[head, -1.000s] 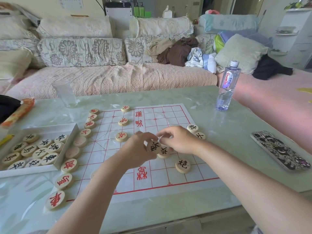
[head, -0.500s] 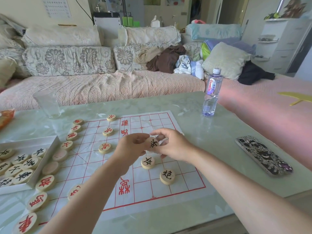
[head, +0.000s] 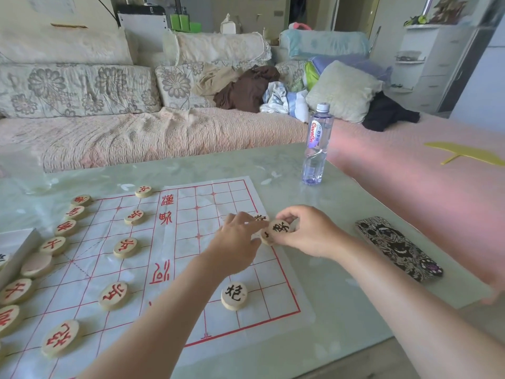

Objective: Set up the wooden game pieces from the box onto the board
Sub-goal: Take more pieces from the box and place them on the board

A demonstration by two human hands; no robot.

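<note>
Surface: a pale green table (head: 341, 242) carries a white paper board (head: 188, 255) printed with a red grid. The board lies towards the table's left and near edges.
Right hand: the right hand (head: 308, 233) is above the board's right edge, at its far half. Thumb and fingers pinch a round wooden piece (head: 280, 227), tilted so its black character faces the camera.
Left hand: the left hand (head: 235, 244) is just beside the right, knuckles up and fingers curled. Its fingertips reach a second piece (head: 265, 238), which sits low against the held one and is partly hidden. I cannot tell whether this hand grips it or only touches it.
Hands together: both meet over the same spot, almost touching.
Third piece: part of a black-marked disc (head: 260, 218) shows beyond the left fingertips, at the board's right edge.
Black piece on board: 1 disc (head: 234, 295) lies flat near the board's near right corner.
Red row: red-marked pieces (head: 60, 341) run in a line down the board's left edge. 1 of them (head: 37, 265) shows a blank face.
Red inner pieces: 4 red-marked discs (head: 125, 247) stand 1 column further in, spaced apart.
Box: a corner of the white box (head: 16, 247) shows at the table's left edge, beside the red row.
Other items: a water bottle (head: 317, 149) stands upright near the table's far edge. A phone (head: 399, 248) in a patterned case lies flat by the right edge.
Beyond the table: a sofa (head: 136, 132) with cushions and loose clothing.
</note>
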